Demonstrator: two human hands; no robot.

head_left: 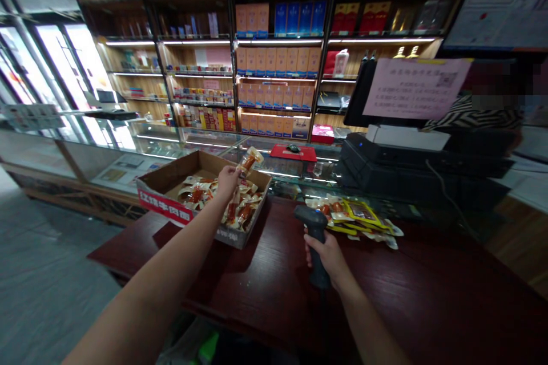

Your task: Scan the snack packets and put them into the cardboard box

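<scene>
My left hand (228, 180) pinches a small clear snack packet (250, 161) with reddish-brown food inside, held above the cardboard box (165, 205). Many similar packets (197, 193) lie loose in that box, which has a red label with white characters on its front. In my right hand (327, 254) is a dark handheld barcode scanner (315, 245), gripped by its handle over the table, head up. Just beyond the scanner lies a pile of packets, with yellow-edged packs (362, 212) and clear ones (327, 205) together.
The dark red table (274, 279) carries the box and the pile. Behind it runs a glass counter (205, 140) with a red mat (293, 152). A monitor (359, 91) with a pink paper sheet stands right, with a person in striped clothing behind. Stocked shelves line the wall.
</scene>
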